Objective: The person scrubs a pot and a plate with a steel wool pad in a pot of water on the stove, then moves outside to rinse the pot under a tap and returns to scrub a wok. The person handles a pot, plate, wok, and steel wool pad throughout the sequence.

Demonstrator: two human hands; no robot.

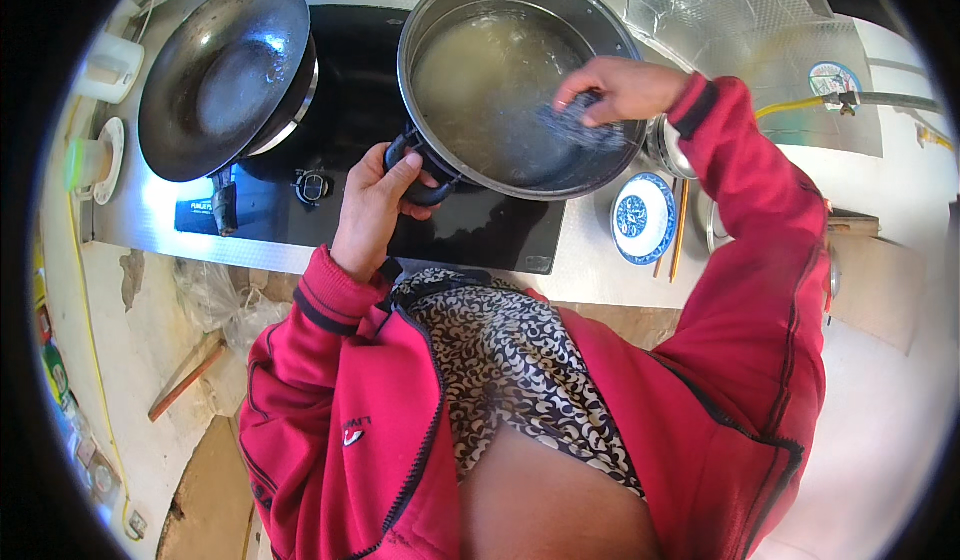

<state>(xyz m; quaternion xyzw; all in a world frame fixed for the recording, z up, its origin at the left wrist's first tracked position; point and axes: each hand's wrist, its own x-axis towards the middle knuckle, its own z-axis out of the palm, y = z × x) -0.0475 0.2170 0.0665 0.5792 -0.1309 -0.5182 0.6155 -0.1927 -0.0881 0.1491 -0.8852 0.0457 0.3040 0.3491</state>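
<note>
A large metal pot (517, 179) holds cloudy, yellowish water (487, 80) and sits over the right side of the black glass gas stove (480, 234). My left hand (386, 192) grips the pot's black side handle (424, 191) near its front left. Inside the pot, by the right wall, my right hand (619, 91) holds a dark grey scrubber (581, 126). It is blurred, so whether it is wire or mesh cannot be made out. The fingers are above the waterline, and the scrubber's lower edge is at or near the water.
A tilted wok (232, 72) stands on the left burner, its handle (224, 204) pointing towards me. Right of the stove are a blue-and-white bowl (643, 219), chopsticks (682, 219) and a metal container (671, 147). A yellow hose (791, 106) runs along the right wall.
</note>
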